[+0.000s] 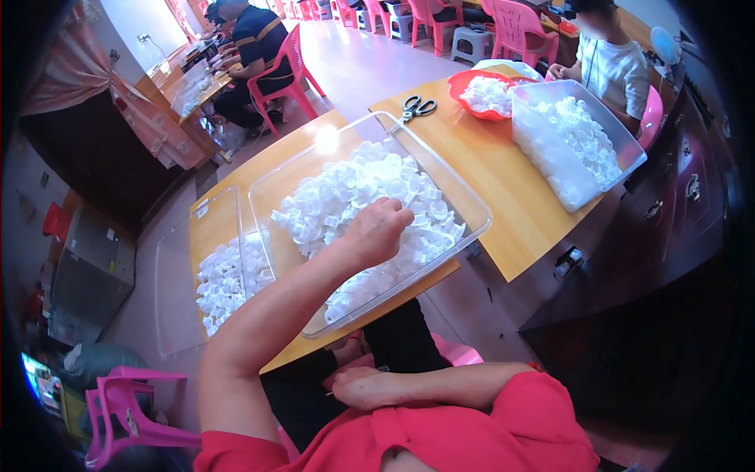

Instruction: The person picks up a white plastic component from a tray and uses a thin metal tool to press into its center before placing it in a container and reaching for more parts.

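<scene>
My left hand (381, 230) is above a heap of small white plastic ring-shaped pieces (346, 189), its fingers curled closed. Whatever they may hold is hidden under the hand. The heap lies in a shallow clear plastic tray (464, 197) on the wooden table. Down at my lap, my right hand (363, 389) is closed beside my dark trousers (401, 334). A thin pale tip shows at its fingers, too small to name.
A second clear tray (169, 275) with white pieces stands at the left. Further right are scissors (418, 107), a red bowl (460, 86) of white pieces and a clear bin (550, 153). A seated person (613, 67) is beyond it. A pink stool (126, 409) stands lower left.
</scene>
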